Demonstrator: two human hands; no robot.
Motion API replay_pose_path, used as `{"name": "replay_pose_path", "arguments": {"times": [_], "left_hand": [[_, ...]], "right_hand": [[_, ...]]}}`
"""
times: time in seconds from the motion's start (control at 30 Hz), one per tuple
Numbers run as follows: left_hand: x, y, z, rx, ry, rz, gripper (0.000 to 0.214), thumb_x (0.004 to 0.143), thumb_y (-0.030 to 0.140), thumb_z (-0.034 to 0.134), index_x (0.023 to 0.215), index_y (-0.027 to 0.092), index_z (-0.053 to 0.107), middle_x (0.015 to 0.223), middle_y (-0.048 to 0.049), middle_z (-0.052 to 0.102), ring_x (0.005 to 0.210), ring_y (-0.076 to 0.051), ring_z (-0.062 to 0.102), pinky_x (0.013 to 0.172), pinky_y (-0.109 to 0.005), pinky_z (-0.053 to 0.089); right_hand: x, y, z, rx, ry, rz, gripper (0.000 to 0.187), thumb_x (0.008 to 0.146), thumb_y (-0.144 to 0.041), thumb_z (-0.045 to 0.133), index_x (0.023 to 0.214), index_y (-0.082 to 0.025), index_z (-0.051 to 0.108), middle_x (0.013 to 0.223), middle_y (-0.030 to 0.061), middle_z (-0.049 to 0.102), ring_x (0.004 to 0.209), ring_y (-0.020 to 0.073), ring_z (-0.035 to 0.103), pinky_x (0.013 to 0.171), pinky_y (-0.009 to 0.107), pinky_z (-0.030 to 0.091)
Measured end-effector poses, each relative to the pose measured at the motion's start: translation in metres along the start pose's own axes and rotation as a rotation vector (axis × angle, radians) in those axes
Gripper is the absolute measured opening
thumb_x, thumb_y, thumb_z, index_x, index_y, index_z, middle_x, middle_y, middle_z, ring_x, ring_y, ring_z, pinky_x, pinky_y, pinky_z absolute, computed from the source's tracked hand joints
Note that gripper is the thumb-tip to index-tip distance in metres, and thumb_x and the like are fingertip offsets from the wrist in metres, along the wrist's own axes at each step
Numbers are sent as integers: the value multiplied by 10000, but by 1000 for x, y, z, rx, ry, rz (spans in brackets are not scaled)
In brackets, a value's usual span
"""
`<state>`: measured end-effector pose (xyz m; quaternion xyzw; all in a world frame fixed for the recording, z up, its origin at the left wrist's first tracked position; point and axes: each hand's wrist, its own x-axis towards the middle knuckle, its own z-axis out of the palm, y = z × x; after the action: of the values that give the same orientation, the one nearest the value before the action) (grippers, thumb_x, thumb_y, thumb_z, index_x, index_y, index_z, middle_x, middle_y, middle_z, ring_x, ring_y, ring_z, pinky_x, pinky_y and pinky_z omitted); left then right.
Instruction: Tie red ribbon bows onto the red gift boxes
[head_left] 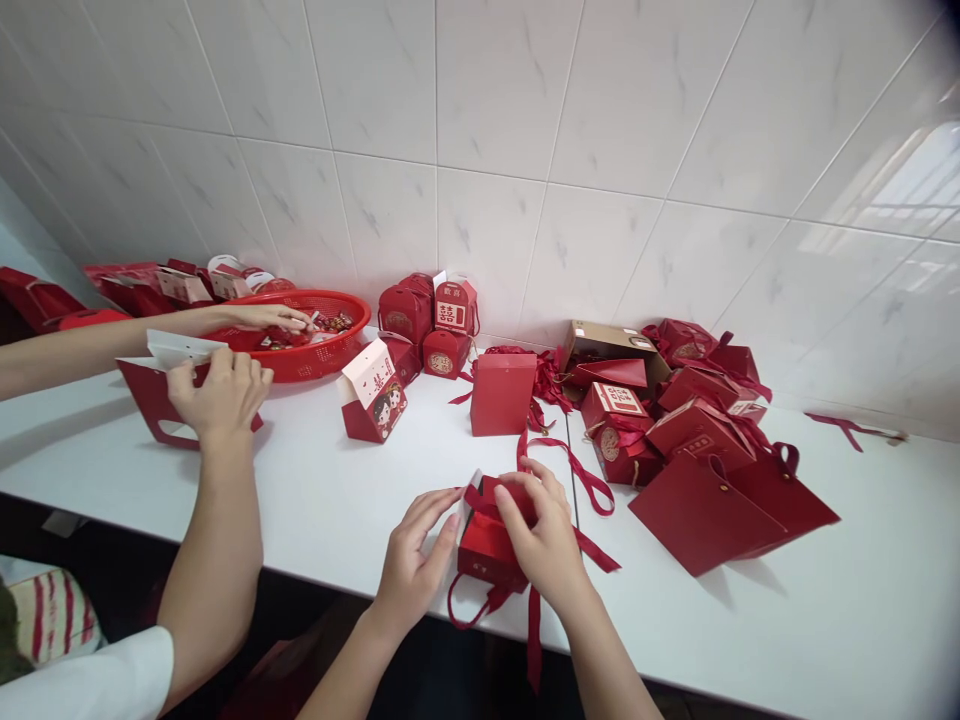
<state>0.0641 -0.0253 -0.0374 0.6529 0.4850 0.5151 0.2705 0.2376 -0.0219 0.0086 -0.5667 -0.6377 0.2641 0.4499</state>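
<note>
- Red box (487,562): at the table's (840,610) near edge, between both hands, presumably for easy reach.
- Left hand (411,560): at its left side, fingers slightly parted, apparently steadying; firm grip cannot be told.
- Right hand (553,535): curved over its right side; grip likewise unclear.
- Opening faces up; long axis obscured by hands.

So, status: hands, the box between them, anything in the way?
Left hand at left of red box, right hand at right. Ribbon lying across box. Possibly in the way: ribbon tail hanging past table edge.
</note>
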Motion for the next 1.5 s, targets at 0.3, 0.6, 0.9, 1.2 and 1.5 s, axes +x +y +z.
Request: {"name": "replay_pose_path", "arguments": {"times": [0.3,0.6,0.9,1.2,1.5], "left_hand": [[5,-35,-45,-2,-3,-414,626,895,657,338,1018,176,720,1164,-136,691,1185,-324,575,1035,-485,416],[45,9,-6,-99,-242,-227,458,932,563,363,720,205,554,743,-11,574,740,-179,551,733,-295,467],[45,11,4,-15,-290,-236,370,916,502,407,713,204,489,669,19,518,639,-151,509,633,-253,452],[49,-45,-48,422,69,-371,286,739,322,585,536,220,410,704,-101,541,1013,-422,510,903,-589,324],[49,-8,-3,56,-258,-243,308,894,505,429,962,231,551,1009,-49,613,894,-211,591,767,-308,490]], "right_hand": [[-36,47,-35,157,79,127,348,924,-490,483,1089,-222,631,1216,124,597,1189,271,541,1004,450,442],[-47,48,-12,273,-48,226,361,902,-553,495,974,-206,567,981,84,625,845,212,624,703,322,536],[-48,50,-7,298,-58,114,346,875,-494,567,678,-214,516,769,25,529,722,183,527,626,285,458],[-41,60,-38,592,-14,287,415,763,-541,702,681,-225,445,589,-33,511,554,152,538,551,269,445],[-39,57,-43,455,-109,219,292,843,-493,638,862,-223,526,654,-57,447,538,108,450,530,232,405]]}}
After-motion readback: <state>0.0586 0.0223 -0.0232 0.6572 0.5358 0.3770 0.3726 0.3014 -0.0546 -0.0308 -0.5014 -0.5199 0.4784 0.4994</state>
